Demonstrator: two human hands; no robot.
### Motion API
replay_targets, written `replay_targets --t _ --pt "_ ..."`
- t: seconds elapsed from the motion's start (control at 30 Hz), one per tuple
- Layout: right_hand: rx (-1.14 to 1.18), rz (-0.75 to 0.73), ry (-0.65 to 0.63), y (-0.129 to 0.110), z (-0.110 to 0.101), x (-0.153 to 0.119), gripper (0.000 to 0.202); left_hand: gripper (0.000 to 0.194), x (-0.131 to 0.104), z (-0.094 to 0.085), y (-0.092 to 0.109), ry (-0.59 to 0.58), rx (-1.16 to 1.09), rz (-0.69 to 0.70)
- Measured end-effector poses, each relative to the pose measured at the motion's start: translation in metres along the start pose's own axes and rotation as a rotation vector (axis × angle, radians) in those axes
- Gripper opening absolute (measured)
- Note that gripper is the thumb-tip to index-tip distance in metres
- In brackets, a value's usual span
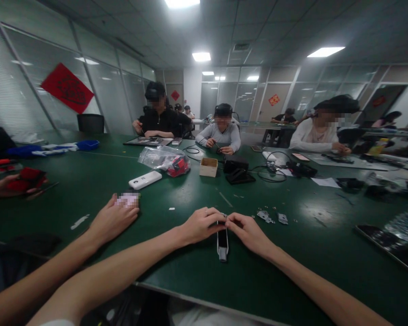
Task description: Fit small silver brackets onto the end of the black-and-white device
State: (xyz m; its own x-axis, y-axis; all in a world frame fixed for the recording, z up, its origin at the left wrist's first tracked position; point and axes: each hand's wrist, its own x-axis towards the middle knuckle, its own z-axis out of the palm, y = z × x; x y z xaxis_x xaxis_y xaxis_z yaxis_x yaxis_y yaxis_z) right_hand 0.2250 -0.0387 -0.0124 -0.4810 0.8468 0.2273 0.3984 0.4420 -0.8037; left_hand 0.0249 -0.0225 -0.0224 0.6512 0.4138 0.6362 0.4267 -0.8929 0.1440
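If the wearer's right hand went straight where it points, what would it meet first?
Most likely the slim dark object by the right hand, then the left hand just beyond; depth is unclear.

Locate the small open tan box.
In the head view, the tan box stands near the centre, between the clear plastic bag on its left and a black object on its right.

Office-like shared workroom: glass partitions, ceiling light panels, long green worktable.
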Motion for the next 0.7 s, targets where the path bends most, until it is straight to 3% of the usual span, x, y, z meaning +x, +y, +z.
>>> replay_targets --t 0.37,0.6,0.7 --pt "0.087 0.021 0.058 0.003 0.004 0.001 0.022 0.015 -0.001 0.003 -0.001 0.076 -0.063 0.017" --pt "0.102 -0.023 0.09 -0.003 0.004 0.002 0.017 0.017 0.003 -0.007 0.005 -0.047 -0.134 -0.128" --pt "0.048 -0.044 0.099 -0.002 0.0 0.001 0.017 0.016 0.002 -0.007 0.0 -0.003 -0.173 -0.121"
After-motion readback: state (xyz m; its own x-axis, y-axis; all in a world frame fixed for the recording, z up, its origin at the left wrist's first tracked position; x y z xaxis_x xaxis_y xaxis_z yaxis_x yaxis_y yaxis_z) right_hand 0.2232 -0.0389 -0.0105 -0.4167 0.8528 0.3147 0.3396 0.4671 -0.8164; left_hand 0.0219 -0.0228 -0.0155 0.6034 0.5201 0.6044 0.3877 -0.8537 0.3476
